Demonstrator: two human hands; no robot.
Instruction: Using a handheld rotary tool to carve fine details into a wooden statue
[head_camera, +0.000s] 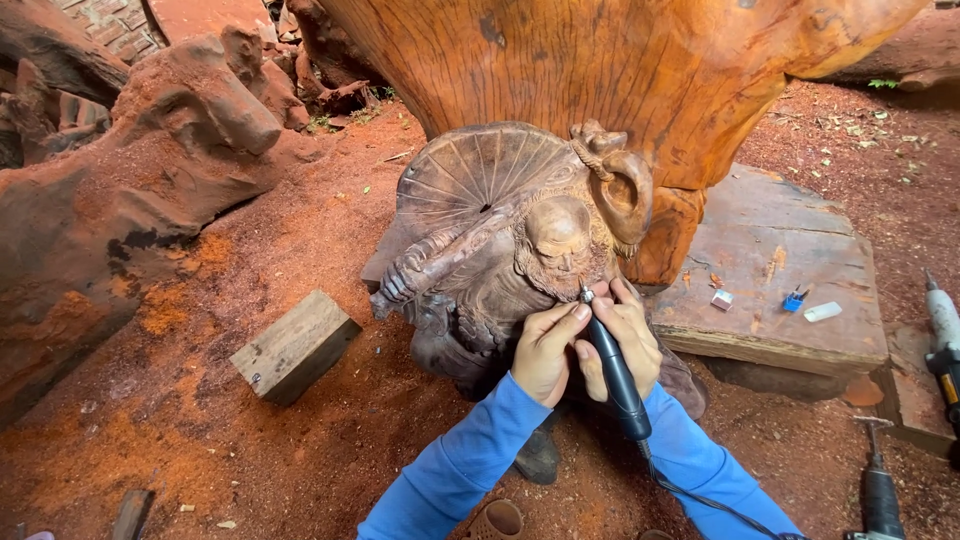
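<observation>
A dark wooden carving of a bearded figure (500, 230) with a round ribbed fan shape behind its head stands on the sawdust ground. My right hand (628, 335) grips a black pen-shaped rotary tool (612, 372), whose small metal tip touches the carved beard below the face. My left hand (545, 350) is closed around the tool's front end, fingers pressed against the carving. Both arms wear blue sleeves. A black cord runs from the tool down toward the lower right.
A huge orange tree stump (620, 70) rises behind the carving. A wooden block (295, 345) lies to the left. A flat timber slab (770, 270) on the right holds small blue and white items. More power tools (880, 480) lie at the lower right. Rough root masses (150, 170) fill the left.
</observation>
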